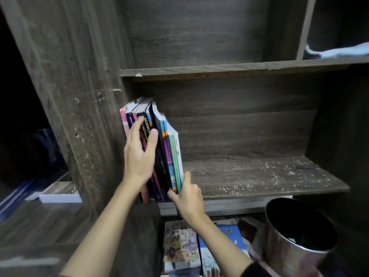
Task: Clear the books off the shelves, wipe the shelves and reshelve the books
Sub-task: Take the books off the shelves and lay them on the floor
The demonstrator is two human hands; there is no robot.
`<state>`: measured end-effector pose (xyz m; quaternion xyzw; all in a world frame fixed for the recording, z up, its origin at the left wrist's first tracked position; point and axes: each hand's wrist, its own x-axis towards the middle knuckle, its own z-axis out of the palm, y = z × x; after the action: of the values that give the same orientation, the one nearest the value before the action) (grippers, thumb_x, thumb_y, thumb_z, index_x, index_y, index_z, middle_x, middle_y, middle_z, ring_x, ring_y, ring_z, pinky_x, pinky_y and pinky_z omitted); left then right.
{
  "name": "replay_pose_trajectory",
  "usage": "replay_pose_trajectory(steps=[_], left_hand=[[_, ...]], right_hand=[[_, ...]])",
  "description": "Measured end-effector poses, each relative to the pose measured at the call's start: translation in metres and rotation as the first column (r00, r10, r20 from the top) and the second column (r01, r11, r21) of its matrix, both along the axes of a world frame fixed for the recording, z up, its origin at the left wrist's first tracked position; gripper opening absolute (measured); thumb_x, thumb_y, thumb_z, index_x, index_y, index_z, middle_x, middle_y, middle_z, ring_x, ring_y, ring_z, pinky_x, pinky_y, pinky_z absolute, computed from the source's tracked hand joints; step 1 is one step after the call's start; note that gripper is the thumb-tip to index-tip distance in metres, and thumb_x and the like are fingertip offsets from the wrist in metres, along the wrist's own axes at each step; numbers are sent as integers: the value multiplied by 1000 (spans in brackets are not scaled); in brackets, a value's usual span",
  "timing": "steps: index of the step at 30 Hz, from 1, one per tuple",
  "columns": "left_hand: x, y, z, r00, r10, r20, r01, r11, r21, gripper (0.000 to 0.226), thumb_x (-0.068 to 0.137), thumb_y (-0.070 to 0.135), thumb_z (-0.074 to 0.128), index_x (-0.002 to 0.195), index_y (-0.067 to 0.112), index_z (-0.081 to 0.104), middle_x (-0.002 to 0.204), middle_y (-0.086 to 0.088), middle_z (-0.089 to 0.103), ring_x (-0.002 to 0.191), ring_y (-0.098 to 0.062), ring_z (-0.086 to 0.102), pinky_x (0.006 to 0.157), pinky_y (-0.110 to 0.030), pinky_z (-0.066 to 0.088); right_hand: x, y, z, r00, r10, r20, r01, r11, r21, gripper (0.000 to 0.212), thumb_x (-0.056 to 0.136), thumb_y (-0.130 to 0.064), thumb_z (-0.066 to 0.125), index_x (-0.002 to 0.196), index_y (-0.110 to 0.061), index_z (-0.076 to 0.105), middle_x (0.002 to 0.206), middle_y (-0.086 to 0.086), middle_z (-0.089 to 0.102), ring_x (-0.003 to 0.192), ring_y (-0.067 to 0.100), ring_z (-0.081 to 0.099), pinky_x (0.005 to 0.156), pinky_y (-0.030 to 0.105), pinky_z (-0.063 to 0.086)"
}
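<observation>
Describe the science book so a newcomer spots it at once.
In the wooden bookcase, books stand leftmost on the middle shelf. The science book is the dark spine between fingers and thumb of the left hand, the only one reading SCIENCE in white.

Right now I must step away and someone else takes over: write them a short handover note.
Left hand presses flat on the spines of the upright colourful paperback books at the left end of the dark wooden middle shelf.
Right hand pinches the row's lower right corner.
Pale blue cloth lies in the upper right compartment.
The middle shelf looks speckled, so wiping is likely pending.
Other picture-cover books lie flat below, unshelved.
</observation>
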<state>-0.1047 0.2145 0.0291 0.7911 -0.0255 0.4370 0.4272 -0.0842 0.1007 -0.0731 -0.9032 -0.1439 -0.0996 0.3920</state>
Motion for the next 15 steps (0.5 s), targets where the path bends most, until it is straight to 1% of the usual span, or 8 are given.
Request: replay_pose_trajectory(steps=[3, 5, 7, 9, 10, 11, 13, 15], left_hand=[[-14, -17, -27, 995, -70, -77, 50, 970, -239, 84, 68, 72, 52, 134, 21, 44, 134, 3, 43, 120, -11, 49, 107, -32, 38], [-14, -25, -38, 972, -110, -207, 43, 952, -302, 98, 54, 79, 62, 133, 25, 41, 134, 4, 48, 117, -11, 53, 104, -35, 41], [-13, -32, -41, 943, -91, -321, 1, 963, -269, 103, 47, 75, 68, 132, 26, 37, 132, 3, 50, 116, -11, 52, 102, -34, 42], [-10, -37, -42, 932, -46, -360, -50, 967, -251, 101, 53, 63, 79, 133, 22, 33, 134, -1, 48, 121, -17, 48, 104, -36, 40], [-8, -39, -43, 930, -24, -367, -73, 966, -250, 99, 58, 53, 83, 134, 18, 31, 136, -4, 46, 124, -20, 46, 105, -34, 37], [-5, -41, -45, 927, 3, -374, -100, 966, -240, 96, 62, 43, 85, 135, 14, 30, 137, -8, 44, 127, -23, 43, 104, -31, 34], [-2, -47, -48, 910, 68, -409, -162, 966, -201, 90, 67, 31, 83, 136, 7, 30, 139, -13, 42, 129, -27, 39, 100, -28, 31], [0, -53, -53, 895, 125, -428, -227, 954, -196, 82, 71, 26, 81, 133, 4, 33, 138, -16, 42, 129, -30, 39, 99, -30, 30]], right_hand=[[-4, 2, 0, 1000, 0, -5, 0, 999, -40, 54, 87, -33, 60, 127, -10, 32, 110, 19, 63, 103, 40, 59, 80, 41, 47], [-4, 3, -1, 1000, -4, -14, 3, 998, -62, 59, 87, -34, 61, 131, -11, 30, 110, 20, 63, 104, 40, 58, 80, 42, 47], [-4, 0, -2, 1000, 20, -21, -22, 997, -74, 63, 86, -34, 63, 134, -12, 29, 112, 19, 63, 105, 40, 58, 80, 41, 45], [-1, -11, -4, 993, 110, -39, -113, 989, -99, 73, 82, -33, 67, 139, -14, 25, 119, 17, 60, 109, 39, 57, 84, 40, 44], [3, -18, -6, 981, 178, -70, -184, 978, -93, 78, 79, -32, 69, 141, -16, 24, 124, 15, 58, 112, 37, 56, 86, 40, 45], [7, -27, -8, 957, 264, -122, -273, 960, -58, 82, 75, -28, 70, 142, -19, 23, 128, 12, 55, 114, 34, 55, 90, 39, 46], [18, -44, -15, 872, 427, -240, -408, 904, 127, 86, 68, -13, 65, 144, -22, 24, 132, 5, 51, 120, 24, 54, 99, 37, 45], [35, -52, -18, 823, 477, -308, -396, 871, 290, 79, 71, 5, 55, 143, -13, 29, 134, 9, 49, 125, 24, 50, 98, 31, 44]])
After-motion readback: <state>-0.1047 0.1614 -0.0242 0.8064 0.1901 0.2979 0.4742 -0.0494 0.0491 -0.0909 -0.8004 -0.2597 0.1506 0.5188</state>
